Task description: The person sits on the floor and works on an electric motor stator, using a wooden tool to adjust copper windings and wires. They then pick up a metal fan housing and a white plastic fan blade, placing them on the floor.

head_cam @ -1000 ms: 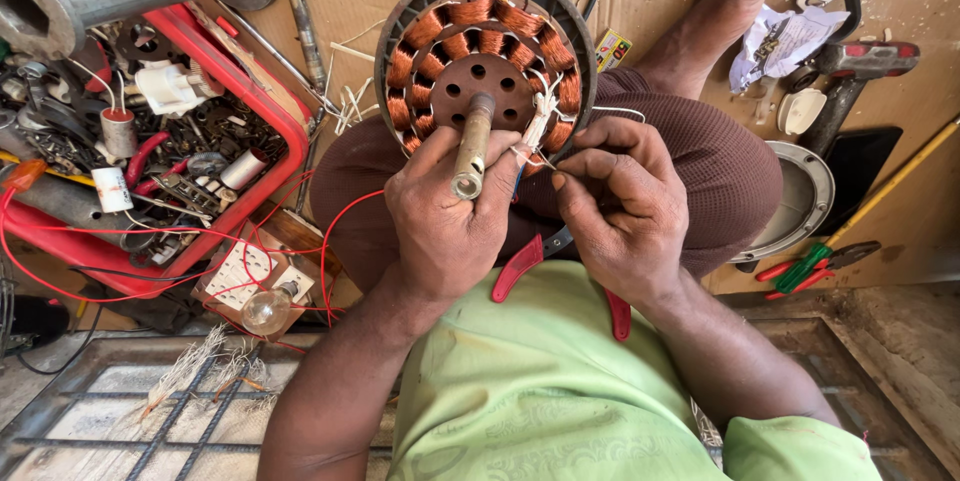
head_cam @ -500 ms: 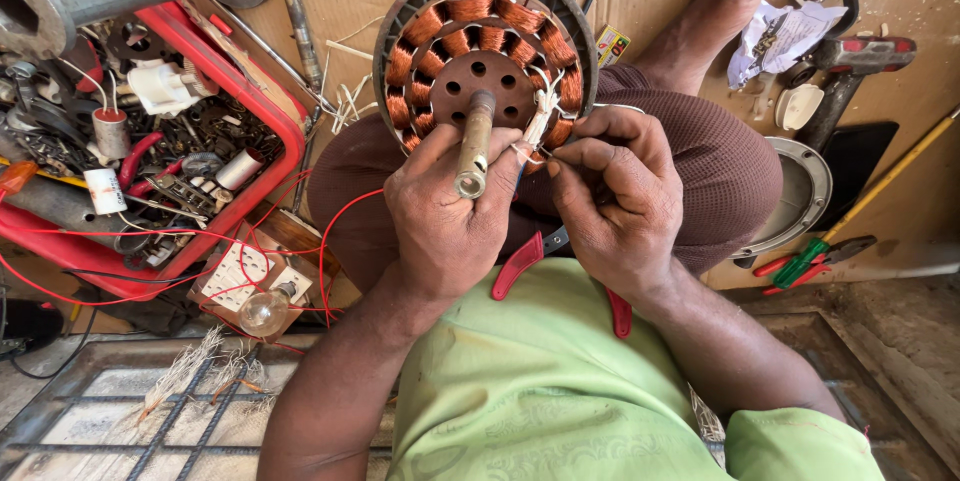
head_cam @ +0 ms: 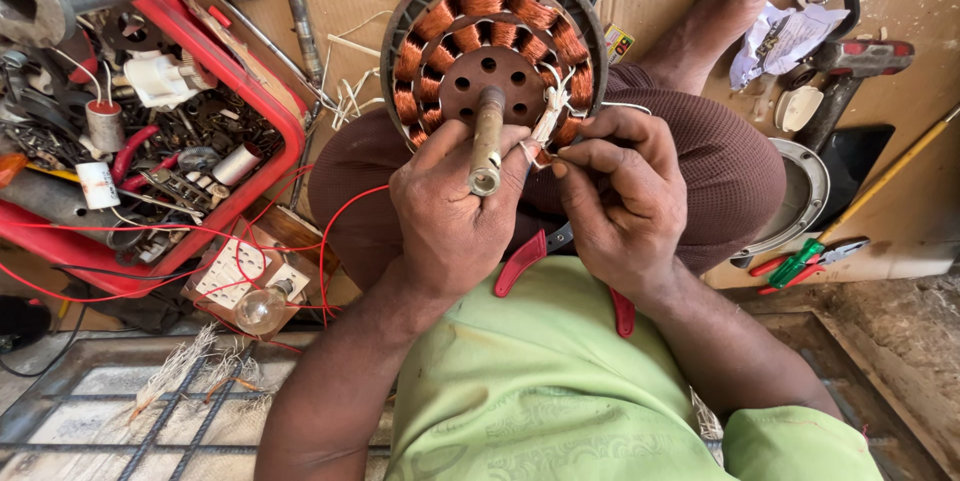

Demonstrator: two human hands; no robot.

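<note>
Barely any shift since the earlier frames: both hands stay bunched on the stator, right fingers curled a bit tighter on the lead bundle, motor unmoved on the lap. Fan motor stator (head_cam: 495, 51), ribbed dark rim, copper windings in a ring, sits at 12 o'clock, propped on the person's brown-clad thigh. Its steel shaft (head_cam: 486, 141) sticks out toward the camera. Left hand (head_cam: 450, 216) is wrapped under the shaft, fingers closed, thumb pressed against the stator face at about 6 o'clock of the ring. Right hand (head_cam: 620, 196) is at 3 o'clock of the left, fingertips pinching the white sleeved wire leads (head_cam: 548, 121) coming off the windings at 4 o'clock of the ring. Red-handled pliers (head_cam: 545, 251) lie on the lap, under both wrists. Red toolbox (head_cam: 255, 101) full of parts at 9 o'clock. Test board with a bulb (head_cam: 262, 309) and red wires at 8 o'clock. Green-handled cutters (head_cam: 805, 261) on the floor at 3 o'clock.
</note>
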